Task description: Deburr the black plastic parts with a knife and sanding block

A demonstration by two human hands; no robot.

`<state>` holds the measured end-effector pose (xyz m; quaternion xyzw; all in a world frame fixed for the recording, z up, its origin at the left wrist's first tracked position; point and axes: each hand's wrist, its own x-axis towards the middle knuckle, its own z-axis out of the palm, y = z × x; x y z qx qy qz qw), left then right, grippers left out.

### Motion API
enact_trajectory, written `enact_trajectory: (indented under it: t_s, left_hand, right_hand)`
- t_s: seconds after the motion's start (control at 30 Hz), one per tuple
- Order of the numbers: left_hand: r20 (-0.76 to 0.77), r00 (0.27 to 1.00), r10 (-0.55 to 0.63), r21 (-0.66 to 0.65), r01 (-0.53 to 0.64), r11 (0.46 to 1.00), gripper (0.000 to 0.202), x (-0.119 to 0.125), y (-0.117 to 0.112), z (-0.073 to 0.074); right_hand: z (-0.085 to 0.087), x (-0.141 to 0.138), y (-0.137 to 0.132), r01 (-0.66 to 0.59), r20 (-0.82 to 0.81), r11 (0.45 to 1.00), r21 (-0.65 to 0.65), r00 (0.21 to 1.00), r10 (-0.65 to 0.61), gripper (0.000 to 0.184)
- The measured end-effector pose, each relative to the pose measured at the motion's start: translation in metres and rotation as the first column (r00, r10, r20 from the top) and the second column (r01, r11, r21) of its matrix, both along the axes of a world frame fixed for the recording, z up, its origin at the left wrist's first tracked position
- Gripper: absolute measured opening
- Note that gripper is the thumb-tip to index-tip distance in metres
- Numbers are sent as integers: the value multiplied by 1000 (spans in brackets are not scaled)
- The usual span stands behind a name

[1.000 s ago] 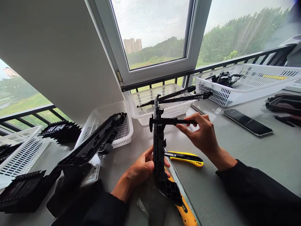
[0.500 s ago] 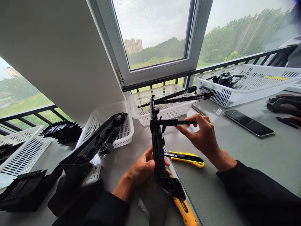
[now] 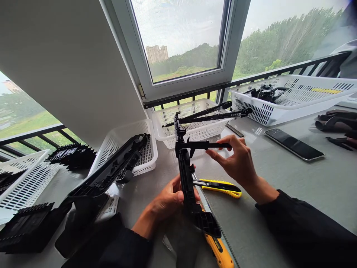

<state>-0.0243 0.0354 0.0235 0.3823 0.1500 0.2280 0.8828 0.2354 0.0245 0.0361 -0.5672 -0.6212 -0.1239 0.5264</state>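
A long black molded plastic part (image 3: 186, 178) stands tilted up in front of me, and my left hand (image 3: 170, 195) is closed around its lower half. In my right hand (image 3: 237, 158), a black caliper (image 3: 203, 145) is pinched by its right end between thumb and fingers. It lies crosswise over the part's upper half, its jaws on either side of the part. Below the hands, a yellow utility knife (image 3: 220, 187) rests on the grey table, and an orange-yellow handled tool (image 3: 219, 251) lies partly behind the part's lower end.
White plastic baskets hold black parts: one at the centre back (image 3: 192, 133), one at left (image 3: 152, 163), a large one at right (image 3: 251, 111). A phone (image 3: 294, 144) lies on the right. Black slatted parts (image 3: 25, 230) are piled at left. A person's hand (image 3: 351, 139) shows at the right edge.
The view has shifted very slightly. Both hands keep their hold, and the caliper stays across the part at about the same place.
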Motion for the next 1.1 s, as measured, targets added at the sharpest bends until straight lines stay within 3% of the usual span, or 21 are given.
enact_trajectory:
  t_s: [0.17,0.4,0.73,1.1]
  left_hand:
    - [-8,1000,-17,-12,17,1000,91,1,0,-2]
    - [8,1000,5,-5,-5,1000,82,3,0,-2]
    - [11,1000,2,6,-2,1000,79,4,0,0]
    - [22,1000,-6,-8,6,1000,84,3,1,-3]
  right_hand:
    - [-1,-4,-2,-25,1,999,-32,1000,25,38]
    - [2,2,0,57,-10,998,-1,998,-57,48]
    - [0,1,-2,95,-67,994,-59,993,-99,30]
    - [-2,3,2,-61,39,998,-10,997,62,40]
